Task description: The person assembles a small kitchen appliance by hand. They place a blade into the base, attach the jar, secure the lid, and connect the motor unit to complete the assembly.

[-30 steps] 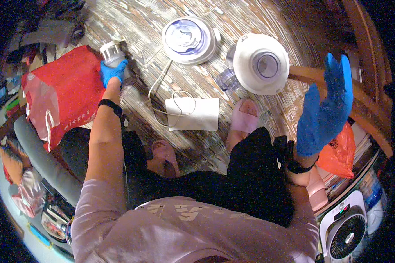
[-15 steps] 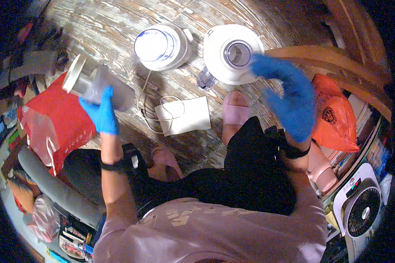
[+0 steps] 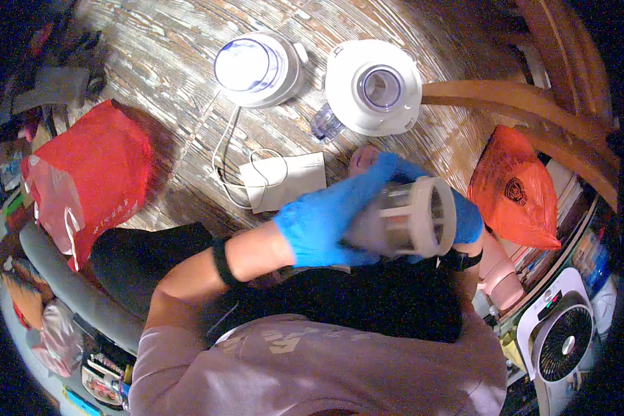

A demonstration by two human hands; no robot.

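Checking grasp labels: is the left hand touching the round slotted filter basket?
Touching. The head view shows the blue-gloved left hand wrapped against the near side of the pale slotted filter basket, with no gap; the gloved right hand holds its far side.

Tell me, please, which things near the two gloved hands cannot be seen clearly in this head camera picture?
- Right hand: mostly hidden behind the ribbed grey filter part; its grip cannot be seen.
- Left hand: fingers blurred by motion where they meet the part.
- Inside of the filter part: blurred.
- Small clear cup: partly covered by the white round base.
- White fan: cut by the dark rim.
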